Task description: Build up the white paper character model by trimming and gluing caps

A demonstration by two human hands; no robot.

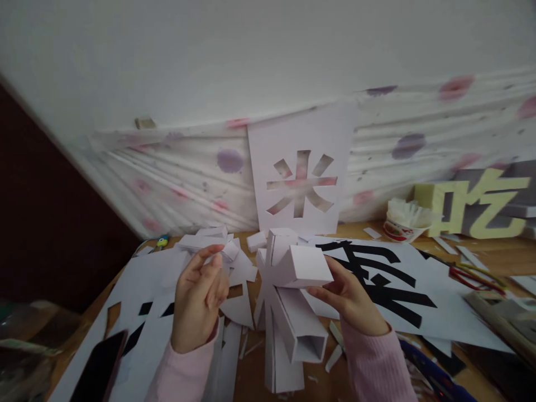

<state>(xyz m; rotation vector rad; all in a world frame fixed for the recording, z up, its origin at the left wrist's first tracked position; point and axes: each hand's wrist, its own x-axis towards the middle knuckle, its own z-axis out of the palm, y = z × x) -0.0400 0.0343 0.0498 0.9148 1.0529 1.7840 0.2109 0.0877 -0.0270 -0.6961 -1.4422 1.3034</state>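
My right hand (349, 298) grips a white three-dimensional paper character (291, 304) by one of its upper arms, holding it upright above the wooden table (498, 254). My left hand (199, 301) is raised just left of it, fingers loosely curled toward each other, thumb and forefinger close; whether they pinch anything I cannot make out. Both wrists wear pink sleeves. White paper offcuts (209, 243) lie behind the left hand.
A white sheet with a cut-out character (299, 167) leans on the wall. A sheet with a black printed character (377, 279) lies at right. A dark phone (98, 368) lies at lower left. A paper bowl (404, 223), yellow block letters (481, 209) and tools (477, 276) sit far right.
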